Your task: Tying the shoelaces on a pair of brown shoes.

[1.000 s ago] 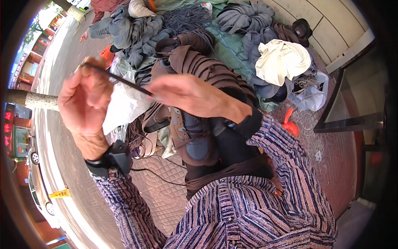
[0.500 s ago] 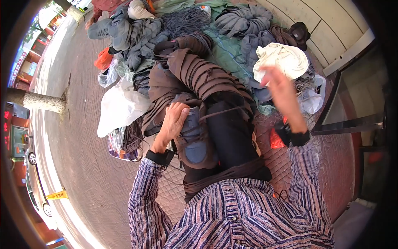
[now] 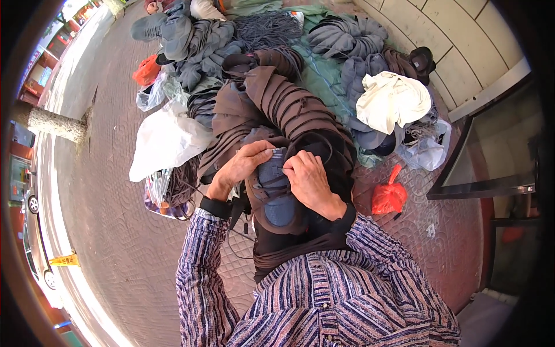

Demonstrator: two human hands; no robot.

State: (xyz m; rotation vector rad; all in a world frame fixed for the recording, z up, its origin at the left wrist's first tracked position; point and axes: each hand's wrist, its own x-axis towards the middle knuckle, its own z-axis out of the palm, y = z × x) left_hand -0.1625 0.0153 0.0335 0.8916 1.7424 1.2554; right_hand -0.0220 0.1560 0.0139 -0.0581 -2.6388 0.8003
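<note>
A brown shoe upper (image 3: 282, 226) with a blue-grey toe and tongue lies across my lap, toe toward me. My left hand (image 3: 243, 166) is closed on its tongue (image 3: 269, 166) from the left, thumb and fingers near the label at the top. On the opposite side, my right hand (image 3: 312, 181) pinches at the eyelet edge, apparently on a thin dark shoelace; its fingers cover most of what they hold. A dark loop of lace curves behind that hand. Lacing (image 3: 273, 189) crosses the lower part of the tongue.
Stacked brown shoe uppers (image 3: 295, 107) lie just beyond my hands. Farther off are grey uppers (image 3: 347, 37) and a heap of dark laces (image 3: 269, 29). White plastic bags (image 3: 167, 141) sit left; cream cloth (image 3: 393, 101), a red bag (image 3: 388, 198) and a glass door (image 3: 491, 147) stand right.
My right hand has come in from the right, near the cream cloth, to the shoe upper, and its fingers have closed there. The left hand stays on the tongue.
</note>
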